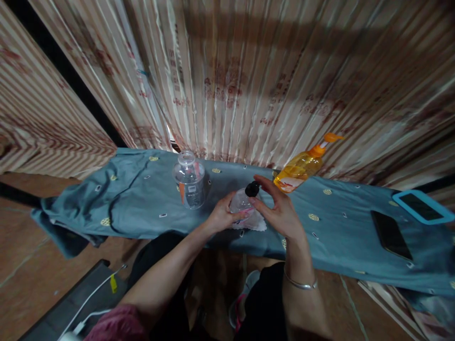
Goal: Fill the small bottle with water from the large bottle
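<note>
A small clear bottle with a pink-marked label stands near the front of the cloth-covered surface. My left hand is closed around its left side. At its top is a black cap, possibly a pump head. The thumb and index finger of my right hand pinch this cap, while the other fingers are partly hidden. Beneath the bottle lies a white cloth with a scalloped edge. To the left of my hands stands a large clear plastic bottle without a cap.
Behind my right hand stands a yellow pump bottle with an orange top. A black phone and a blue-framed tablet lie at the right on the blue-green cloth. A striped, patterned curtain hangs close behind.
</note>
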A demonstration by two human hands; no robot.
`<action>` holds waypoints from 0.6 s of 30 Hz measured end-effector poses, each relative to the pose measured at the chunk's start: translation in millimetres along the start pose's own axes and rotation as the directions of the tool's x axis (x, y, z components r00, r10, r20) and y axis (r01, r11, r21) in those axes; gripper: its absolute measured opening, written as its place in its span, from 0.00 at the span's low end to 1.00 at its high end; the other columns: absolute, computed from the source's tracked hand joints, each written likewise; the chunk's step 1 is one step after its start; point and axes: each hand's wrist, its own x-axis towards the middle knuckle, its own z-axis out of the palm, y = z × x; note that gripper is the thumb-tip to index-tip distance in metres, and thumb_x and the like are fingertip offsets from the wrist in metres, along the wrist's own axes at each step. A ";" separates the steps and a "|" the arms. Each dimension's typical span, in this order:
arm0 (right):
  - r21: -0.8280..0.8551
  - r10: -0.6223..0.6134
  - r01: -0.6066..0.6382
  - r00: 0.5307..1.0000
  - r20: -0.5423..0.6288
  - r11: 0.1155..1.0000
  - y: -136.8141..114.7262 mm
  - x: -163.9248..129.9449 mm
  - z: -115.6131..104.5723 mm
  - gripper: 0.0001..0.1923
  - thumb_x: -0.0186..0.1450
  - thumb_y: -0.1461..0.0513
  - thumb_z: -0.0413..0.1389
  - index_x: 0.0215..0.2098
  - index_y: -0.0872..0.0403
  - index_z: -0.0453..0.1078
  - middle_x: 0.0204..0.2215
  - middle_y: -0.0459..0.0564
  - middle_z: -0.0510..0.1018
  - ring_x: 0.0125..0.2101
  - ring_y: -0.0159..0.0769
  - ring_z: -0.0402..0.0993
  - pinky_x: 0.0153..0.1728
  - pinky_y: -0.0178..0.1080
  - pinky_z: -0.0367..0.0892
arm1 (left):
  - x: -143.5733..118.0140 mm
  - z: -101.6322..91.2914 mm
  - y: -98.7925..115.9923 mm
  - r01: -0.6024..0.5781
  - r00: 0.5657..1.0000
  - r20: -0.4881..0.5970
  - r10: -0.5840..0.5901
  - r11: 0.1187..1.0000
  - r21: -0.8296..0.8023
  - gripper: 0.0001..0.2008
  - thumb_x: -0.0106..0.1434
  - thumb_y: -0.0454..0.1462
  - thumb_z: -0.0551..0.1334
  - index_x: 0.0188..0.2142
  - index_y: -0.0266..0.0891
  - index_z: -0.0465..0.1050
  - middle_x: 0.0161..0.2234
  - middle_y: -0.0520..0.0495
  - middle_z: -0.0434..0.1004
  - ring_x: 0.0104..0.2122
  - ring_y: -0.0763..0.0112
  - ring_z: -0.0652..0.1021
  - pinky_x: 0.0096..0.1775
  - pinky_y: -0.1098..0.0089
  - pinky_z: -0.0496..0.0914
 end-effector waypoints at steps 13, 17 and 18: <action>-0.205 0.037 -0.060 0.993 -0.115 0.977 -14.0 2.9 10.9 0.29 0.63 0.42 0.67 0.51 0.53 0.78 0.56 0.63 0.83 0.60 0.60 0.79 0.62 0.62 0.72 | -5.1 2.2 3.9 -0.006 1.000 -0.010 0.006 0.998 0.068 0.31 0.55 0.44 0.80 0.56 0.38 0.79 0.47 0.45 0.85 0.44 0.60 0.83 0.50 0.63 0.77; -0.121 0.035 -0.027 0.997 0.064 0.992 -14.1 0.2 1.6 0.31 0.67 0.43 0.62 0.61 0.50 0.77 0.60 0.54 0.83 0.61 0.51 0.80 0.62 0.55 0.73 | -6.5 1.9 5.4 0.002 1.000 -0.011 -0.001 0.997 0.078 0.33 0.53 0.44 0.82 0.56 0.39 0.79 0.48 0.44 0.86 0.46 0.59 0.83 0.51 0.62 0.77; -0.120 0.040 -0.033 0.997 0.064 0.992 -13.9 -0.3 1.4 0.28 0.67 0.44 0.62 0.59 0.50 0.79 0.58 0.53 0.84 0.59 0.51 0.81 0.62 0.55 0.74 | -6.7 2.0 5.2 0.008 1.000 -0.015 -0.007 0.997 0.080 0.33 0.53 0.44 0.82 0.56 0.39 0.79 0.47 0.45 0.86 0.46 0.59 0.83 0.51 0.62 0.77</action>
